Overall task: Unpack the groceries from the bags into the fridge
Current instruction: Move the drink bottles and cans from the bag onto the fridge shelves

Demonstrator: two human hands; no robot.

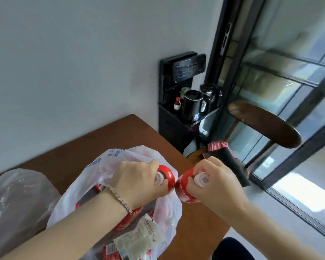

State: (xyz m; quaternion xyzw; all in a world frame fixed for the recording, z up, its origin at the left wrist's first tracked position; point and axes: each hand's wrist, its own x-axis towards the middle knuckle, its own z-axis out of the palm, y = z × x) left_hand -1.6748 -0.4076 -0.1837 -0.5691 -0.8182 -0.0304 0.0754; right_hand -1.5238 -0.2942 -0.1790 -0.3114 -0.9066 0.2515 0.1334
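Observation:
A white plastic grocery bag (165, 209) lies open on the brown table (94, 145), with red packages and a receipt (139, 239) showing inside. My left hand (137, 181) grips a red bottle (168, 177) by its neck, its white cap showing between the fingers. My right hand (214, 182) grips a second red bottle (184, 188) the same way. Both bottles are held above the bag's right side, touching each other. The fridge is out of view.
A second, clear plastic bag (15, 205) sits at the table's left. Behind the table stands a black cabinet (174, 128) with kettles (192, 106) on it. A wooden chair (265, 124) with dark cloth (229, 166) on it stands beside a glass door (289, 91).

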